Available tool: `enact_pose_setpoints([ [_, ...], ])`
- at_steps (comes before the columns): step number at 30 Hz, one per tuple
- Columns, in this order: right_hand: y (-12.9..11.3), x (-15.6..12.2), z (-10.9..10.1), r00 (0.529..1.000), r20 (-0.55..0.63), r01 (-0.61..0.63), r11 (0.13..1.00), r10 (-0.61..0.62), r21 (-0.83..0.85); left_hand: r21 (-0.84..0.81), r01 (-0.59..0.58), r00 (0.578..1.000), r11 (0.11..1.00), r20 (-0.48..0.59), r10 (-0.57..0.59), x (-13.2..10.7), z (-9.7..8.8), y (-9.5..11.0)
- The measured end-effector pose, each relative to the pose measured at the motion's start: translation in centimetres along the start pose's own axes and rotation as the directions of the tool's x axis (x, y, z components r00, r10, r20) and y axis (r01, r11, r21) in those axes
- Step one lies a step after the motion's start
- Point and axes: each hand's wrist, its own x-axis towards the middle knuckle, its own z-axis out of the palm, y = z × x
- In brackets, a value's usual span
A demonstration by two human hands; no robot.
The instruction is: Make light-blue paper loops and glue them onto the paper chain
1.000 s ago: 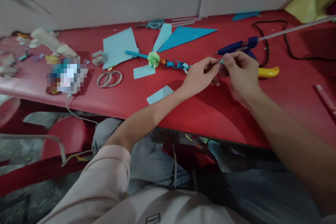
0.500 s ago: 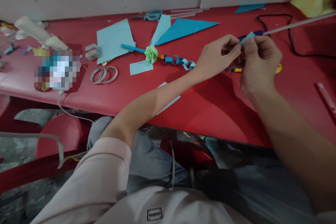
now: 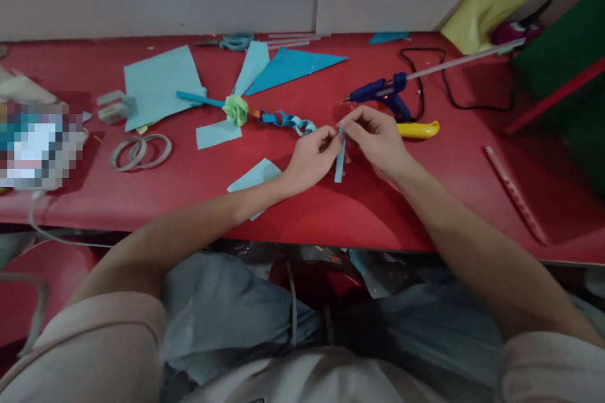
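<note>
Over the red table, my left hand (image 3: 314, 157) and my right hand (image 3: 378, 138) meet fingertip to fingertip. Both pinch the upper end of a light blue paper strip (image 3: 339, 164), whose free end hangs down toward the table edge. Just beyond my left fingers lies a paper chain (image 3: 288, 121) of blue and pale links. It runs to a green paper flower (image 3: 235, 111) on a blue paper stick (image 3: 198, 98). Behind my right hand rests a blue glue gun (image 3: 387, 89) with a long clear glue stick, and a yellow-handled tool (image 3: 420, 131), partly hidden, lies beside it.
Light blue sheets (image 3: 163, 85), a darker blue paper triangle (image 3: 293, 69) and scissors (image 3: 236, 41) lie toward the wall. Two tape rings (image 3: 140, 152) and a blurred-out device (image 3: 35, 145) are on the left. A pink pencil-like stick (image 3: 515, 195) lies right, near a green object (image 3: 567, 82).
Both hands have come away from the glue gun, toward me and left, with the paper strip. The strip now hangs downward. The view has turned right, showing the whole glue gun.
</note>
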Motion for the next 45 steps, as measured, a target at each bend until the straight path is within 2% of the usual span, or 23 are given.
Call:
enact_pose_setpoints([
  [5,-0.4,0.1,-0.2,1.000,-0.026,0.001,0.999,0.000,0.041,0.013,-0.005,1.000,1.000,-0.018,0.005,0.3,0.4,0.5],
  [7,-0.6,0.1,-0.3,0.999,-0.025,-0.024,0.998,0.026,0.058,-0.012,0.038,0.999,0.999,0.024,-0.037,0.7,0.5,0.9],
  [10,-0.8,0.0,-0.4,0.996,0.046,-0.077,0.991,0.072,0.105,-0.103,0.127,0.987,0.987,0.114,-0.116,1.1,0.5,1.4],
  [12,-0.8,0.0,-0.4,0.994,0.078,-0.093,0.987,0.083,0.134,-0.152,0.173,0.979,0.973,0.133,-0.153,1.2,0.5,1.6],
  [17,-0.4,0.3,-0.4,0.997,0.069,-0.050,0.982,0.038,0.183,-0.226,0.168,0.983,0.960,0.115,-0.145,1.5,0.3,1.4],
  [23,-0.8,0.5,-0.6,0.992,0.039,0.112,0.970,-0.122,0.214,-0.348,0.230,0.962,0.909,0.223,-0.158,1.6,-0.1,1.5],
  [26,-0.6,0.5,-0.7,0.994,0.049,0.085,0.976,-0.096,0.199,-0.395,0.294,0.944,0.870,0.260,-0.201,1.6,-0.5,2.0],
  [29,0.0,0.6,-0.8,0.996,0.084,0.021,0.982,-0.038,0.187,-0.419,0.317,0.942,0.851,0.246,-0.229,1.6,-0.9,2.1],
  [32,0.3,0.8,-0.8,0.996,0.078,0.022,0.986,-0.036,0.164,-0.397,0.244,0.967,0.885,0.171,-0.189,1.8,-1.0,1.6],
  [36,-0.2,0.7,-0.8,0.993,0.032,0.105,0.985,-0.110,0.134,-0.263,0.042,0.997,0.964,0.075,-0.022,2.1,-0.6,0.2],
  [39,-0.6,0.5,-0.8,0.990,0.025,0.133,0.980,-0.138,0.146,-0.196,-0.060,0.992,0.979,0.099,0.080,2.2,-0.5,-0.4],
  [42,-0.6,0.4,-0.9,0.989,0.070,0.116,0.979,-0.129,0.166,-0.192,-0.078,0.982,0.978,0.152,0.108,2.1,-0.5,-0.5],
  [45,-0.6,0.4,-1.0,0.987,0.105,0.102,0.981,-0.120,0.162,-0.188,-0.077,0.984,0.979,0.146,0.106,2.1,-0.7,-0.4],
])
